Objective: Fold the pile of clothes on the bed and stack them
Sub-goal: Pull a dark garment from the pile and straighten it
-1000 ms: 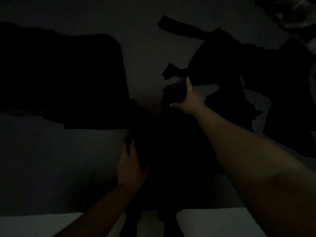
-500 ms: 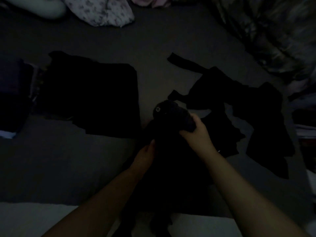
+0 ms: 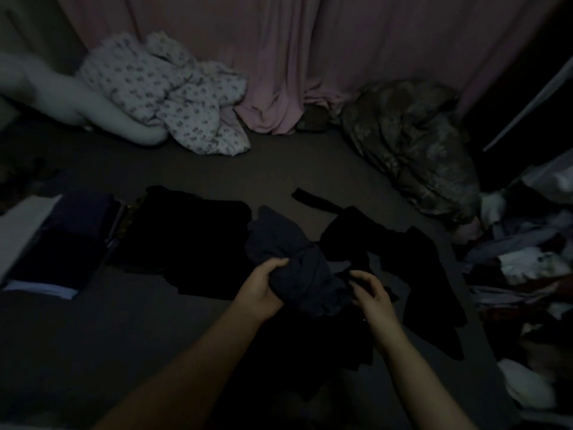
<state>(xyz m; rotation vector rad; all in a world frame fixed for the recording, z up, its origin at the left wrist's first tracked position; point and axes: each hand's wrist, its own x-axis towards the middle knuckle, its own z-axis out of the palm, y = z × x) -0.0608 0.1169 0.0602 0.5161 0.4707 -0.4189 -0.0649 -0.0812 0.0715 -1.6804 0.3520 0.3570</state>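
Room is very dim; a dark grey bed (image 3: 273,169) surface fills most of the view. A pink curtain (image 3: 310,51) is hung along the far edge. At the far left corner a floral-print blanket (image 3: 173,97) is heaped beside a pale pillow (image 3: 62,97); at the far right corner a mottled dark quilt (image 3: 412,147) is bunched. A mixed pile of unfolded clothes (image 3: 521,274) is spread along the right edge. At the left edge folded navy items (image 3: 74,237) are stacked, w/ a flat black folded garment (image 3: 192,243) just beside them twd the middle. Loose black clothes (image 3: 403,265) are strewn right of centre. Near the front edge, middle, a crumpled dark blue garment (image 3: 291,262) is gripped by the left hand (image 3: 263,287), fingers curled into the cloth. Its right side is pinched by the right hand (image 3: 372,293), fingertips bent inward; exact contact is hard to tell in the dark.
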